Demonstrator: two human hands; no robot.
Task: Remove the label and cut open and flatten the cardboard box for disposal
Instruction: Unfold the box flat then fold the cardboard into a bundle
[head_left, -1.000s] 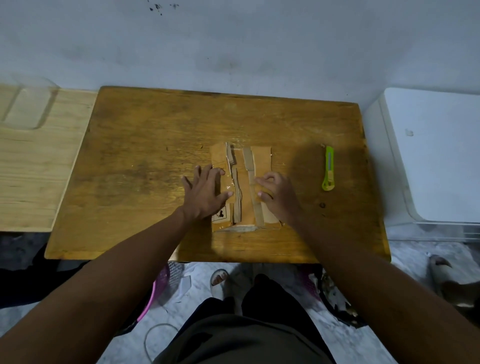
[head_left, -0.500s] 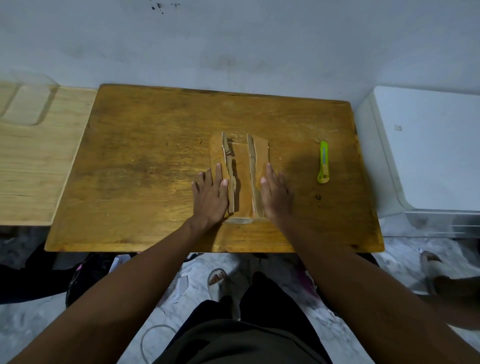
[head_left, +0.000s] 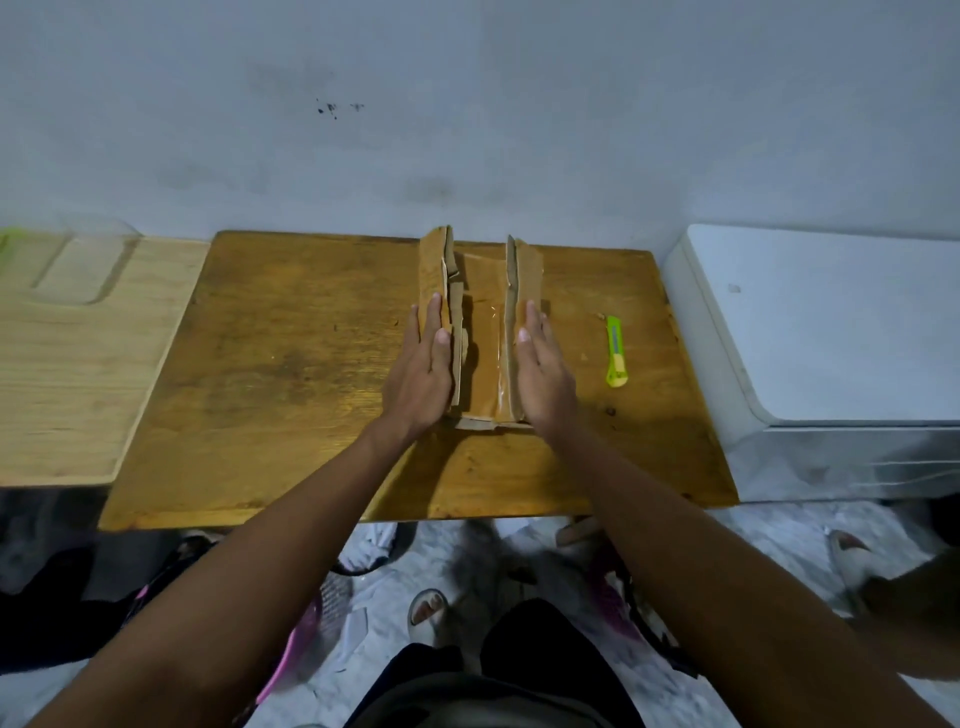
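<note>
The cardboard box (head_left: 480, 332) lies cut open near the middle of the brown wooden table (head_left: 291, 374), a little toward twelve o'clock from the person's body. Its base panel rests on the wood, and its two long side panels stand up along either edge, so it forms a shallow trough running from six to twelve o'clock. A strip of clear tape shines on the base panel, and the inner edges of the side panels look torn and uneven.

The left hand (head_left: 423, 369) is flat and open, fingers together and pointing toward twelve o'clock, its palm pressed against the outer face of the left side panel. The right hand (head_left: 543, 371) mirrors it, also flat with fingers extended, pressed against the outer face of the right side panel. Neither hand curls around anything; both simply push on the cardboard from the nine and three o'clock sides.

At three o'clock from the box, well clear of the right hand, a green utility knife (head_left: 616, 352) lies on the table, lengthwise from six to twelve. Beyond the table's right edge sits a white appliance (head_left: 831, 332); beyond the left edge is a paler wooden surface (head_left: 67, 358).
</note>
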